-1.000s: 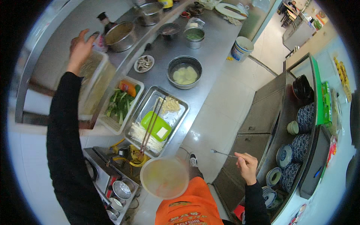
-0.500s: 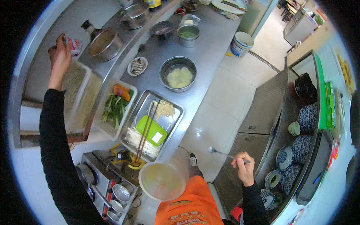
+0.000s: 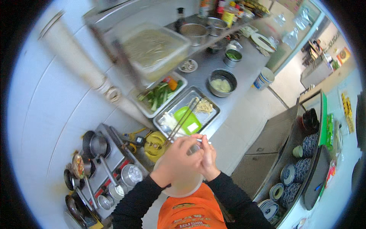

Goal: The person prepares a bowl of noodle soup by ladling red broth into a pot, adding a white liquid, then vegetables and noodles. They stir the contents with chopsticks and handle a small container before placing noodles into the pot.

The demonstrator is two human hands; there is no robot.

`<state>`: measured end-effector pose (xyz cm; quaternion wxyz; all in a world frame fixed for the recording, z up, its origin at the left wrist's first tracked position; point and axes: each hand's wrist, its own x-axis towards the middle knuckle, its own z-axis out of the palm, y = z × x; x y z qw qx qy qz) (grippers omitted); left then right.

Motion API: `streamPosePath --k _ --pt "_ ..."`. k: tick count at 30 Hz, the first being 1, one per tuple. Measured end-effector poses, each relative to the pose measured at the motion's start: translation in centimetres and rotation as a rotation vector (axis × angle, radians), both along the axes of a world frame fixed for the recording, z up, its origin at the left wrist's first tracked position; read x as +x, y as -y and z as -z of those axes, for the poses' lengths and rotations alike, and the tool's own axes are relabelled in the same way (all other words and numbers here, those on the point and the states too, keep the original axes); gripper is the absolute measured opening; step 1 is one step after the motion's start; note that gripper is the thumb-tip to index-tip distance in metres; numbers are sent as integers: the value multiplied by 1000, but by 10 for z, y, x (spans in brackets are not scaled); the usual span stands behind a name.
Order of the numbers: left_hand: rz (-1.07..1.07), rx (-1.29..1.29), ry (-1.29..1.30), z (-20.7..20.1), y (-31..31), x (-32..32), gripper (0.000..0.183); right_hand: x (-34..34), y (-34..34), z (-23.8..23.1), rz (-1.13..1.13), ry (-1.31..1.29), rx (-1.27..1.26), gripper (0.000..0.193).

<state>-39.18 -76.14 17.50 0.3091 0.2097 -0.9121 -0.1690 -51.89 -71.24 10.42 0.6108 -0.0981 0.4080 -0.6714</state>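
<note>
In front of my apron, my two hands meet above a translucent plastic bowl [image 3: 187, 189], hiding most of it. My right hand [image 3: 208, 157] has its fingers curled round a thin metal spoon handle [image 3: 203, 141]; the spoon's bowl is hard to make out behind the fingers. Close against it, my left hand [image 3: 177, 160] is smeared by motion, so its fingers and anything in them do not show clearly. Just beyond, long brown chopsticks [image 3: 184, 119] slant over a metal tray [image 3: 216, 116] holding a green plastic box [image 3: 187, 119], white strips [image 3: 167, 121] and pale yellowish shreds [image 3: 204, 106].
A pot of pale slices [image 3: 221, 85] and a basin of leafy greens [image 3: 158, 95] stand on the counter. Overhead, a shelf bears a clear tub [image 3: 152, 47]. Pans [image 3: 97, 145] crowd the stove at left; stacked bowls [image 3: 301, 168] fill the right-hand cabinet.
My left hand has come from the shelf at upper left down to the bowl. My right hand has moved leftward with the spoon to join it. The view has shifted left.
</note>
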Motion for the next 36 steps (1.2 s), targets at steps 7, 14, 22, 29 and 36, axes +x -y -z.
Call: streamPosePath --k 7,14,22,29,36 --pt "-318 287 -823 48 -47 165 56 189 -24 9 29 90 -131 39" --pt "-705 436 -765 60 -88 279 87 284 -17 -33 -166 -453 -424 44" --pt "-707 317 -652 67 -91 370 80 283 -52 -97 -451 -951 -689 42" --pt "-712 262 -639 69 -93 380 80 316 -38 -89 -503 -1043 -757 38" --pt "-741 278 -612 72 -90 386 79 322 -33 -79 -567 -912 -617 42"
